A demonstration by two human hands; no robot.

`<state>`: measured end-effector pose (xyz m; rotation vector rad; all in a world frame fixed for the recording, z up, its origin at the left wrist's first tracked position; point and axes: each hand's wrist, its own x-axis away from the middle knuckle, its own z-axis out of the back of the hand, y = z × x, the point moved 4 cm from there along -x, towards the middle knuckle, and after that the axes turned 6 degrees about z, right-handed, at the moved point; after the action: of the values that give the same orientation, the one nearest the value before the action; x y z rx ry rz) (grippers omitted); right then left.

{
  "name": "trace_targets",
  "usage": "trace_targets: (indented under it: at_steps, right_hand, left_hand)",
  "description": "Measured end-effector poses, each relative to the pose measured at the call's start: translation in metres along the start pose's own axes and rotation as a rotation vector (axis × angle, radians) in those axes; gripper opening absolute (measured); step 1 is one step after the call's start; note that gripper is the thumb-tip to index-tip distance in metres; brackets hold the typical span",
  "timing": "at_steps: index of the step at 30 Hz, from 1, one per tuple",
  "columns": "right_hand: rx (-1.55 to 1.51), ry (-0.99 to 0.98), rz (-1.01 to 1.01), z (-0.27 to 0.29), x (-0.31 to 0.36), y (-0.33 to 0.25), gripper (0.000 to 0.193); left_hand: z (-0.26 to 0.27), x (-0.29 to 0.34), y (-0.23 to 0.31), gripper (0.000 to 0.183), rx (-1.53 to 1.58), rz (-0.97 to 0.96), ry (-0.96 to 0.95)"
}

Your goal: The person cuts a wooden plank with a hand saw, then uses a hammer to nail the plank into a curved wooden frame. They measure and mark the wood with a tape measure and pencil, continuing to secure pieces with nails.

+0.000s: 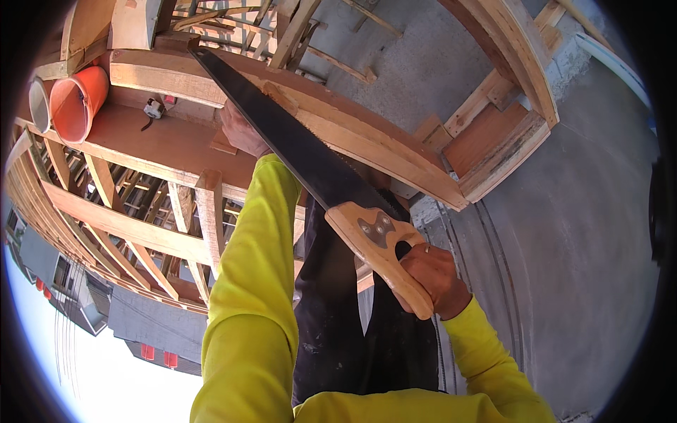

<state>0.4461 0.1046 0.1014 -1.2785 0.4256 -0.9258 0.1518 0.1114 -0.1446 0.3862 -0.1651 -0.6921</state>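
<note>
My right hand (436,275) is wrapped round the wooden handle of a handsaw (282,130). The saw's long dark blade slants up and left across a wooden beam (352,127), its toothed edge facing up and right. My left hand (242,132) is at the near edge of the beam, partly covered by the blade. Its fingers look closed on the timber, though their tips are hidden. A small wood block (280,97) sits on the beam beside the blade.
Left of my hands, a tape measure (153,108) lies on a brown formwork panel (141,134), near an orange cone-shaped container (79,106). Timber framing (130,220) with open gaps runs along the left. Grey concrete (564,233) stretches to the right, past the beam's corner (462,201).
</note>
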Motion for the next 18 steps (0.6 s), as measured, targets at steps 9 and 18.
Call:
trace_targets:
  at_steps: [9,18]
  right_hand:
    - [0.013,-0.039,0.020,-0.010,-0.011,0.012,0.013]
    - [-0.076,-0.024,0.066,-0.042,-0.036,0.035,0.018]
  left_hand:
    - [0.002,0.002,0.001,0.054,0.008,0.043,0.006]
    - [0.007,-0.001,0.008,0.057,0.040,0.002,-0.018]
